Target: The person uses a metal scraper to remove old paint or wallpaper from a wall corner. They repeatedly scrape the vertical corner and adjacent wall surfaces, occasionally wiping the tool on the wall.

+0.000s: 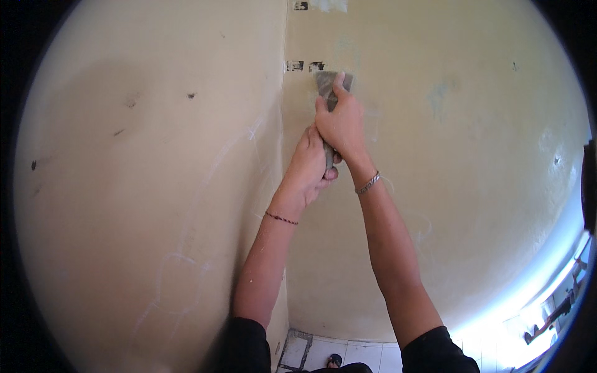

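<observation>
A putty knife with a wide metal blade (pixel 325 83) lies against the beige wall (pixel 396 154), just right of the corner. My right hand (pixel 343 119) grips its upper part, one finger stretched along the blade. Lower down, my left hand (pixel 310 158) is wrapped around the handle, whose end shows between the fingers. Dark patches of bared wall (pixel 316 66) lie close to the blade's upper left edge. Pale dust specks cling to both arms.
The left wall (pixel 154 186) meets the right one at a vertical corner and bears chalk-like lines and dark marks. White floor tiles (pixel 364 354) and a sandaled foot (pixel 334 360) show below. Bright light and dark objects stand at the lower right.
</observation>
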A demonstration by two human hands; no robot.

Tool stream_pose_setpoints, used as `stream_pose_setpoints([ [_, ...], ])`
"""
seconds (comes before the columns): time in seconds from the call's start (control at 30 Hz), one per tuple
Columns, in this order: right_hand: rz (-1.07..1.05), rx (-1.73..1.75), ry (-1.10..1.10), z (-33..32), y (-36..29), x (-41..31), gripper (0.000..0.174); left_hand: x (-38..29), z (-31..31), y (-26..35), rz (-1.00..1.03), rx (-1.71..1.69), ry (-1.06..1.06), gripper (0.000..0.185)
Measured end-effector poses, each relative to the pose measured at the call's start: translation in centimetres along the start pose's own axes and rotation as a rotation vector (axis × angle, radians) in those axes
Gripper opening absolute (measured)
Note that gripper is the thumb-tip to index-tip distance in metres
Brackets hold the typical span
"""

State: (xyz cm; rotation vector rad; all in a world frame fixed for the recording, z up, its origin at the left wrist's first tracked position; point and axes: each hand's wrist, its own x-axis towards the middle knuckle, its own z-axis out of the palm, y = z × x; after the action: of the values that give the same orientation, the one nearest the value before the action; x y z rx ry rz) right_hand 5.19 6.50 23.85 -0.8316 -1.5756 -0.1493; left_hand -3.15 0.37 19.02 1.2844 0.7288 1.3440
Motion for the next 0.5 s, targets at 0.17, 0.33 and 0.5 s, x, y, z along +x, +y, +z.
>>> stream_pose_setpoints([
  [0.17, 0.030, -0.018, -0.022, 0.09, 0.00, 0.21, 0.064, 0.03, -0.09, 0.35, 0.066, -0.035, -0.029, 0.040],
  [0.33, 0.040, -0.037, -0.073, -0.34, -0.63, 0.28, 0.065, -0.08, -0.22, -0.14, 0.113, -0.029, -0.008, 0.041],
  [0.5, 0.072, -0.016, -0.059, -0.15, -0.92, 0.05, 0.065, 0.18, -0.61, -0.06, 0.120, 0.032, -0.011, 0.043],
])
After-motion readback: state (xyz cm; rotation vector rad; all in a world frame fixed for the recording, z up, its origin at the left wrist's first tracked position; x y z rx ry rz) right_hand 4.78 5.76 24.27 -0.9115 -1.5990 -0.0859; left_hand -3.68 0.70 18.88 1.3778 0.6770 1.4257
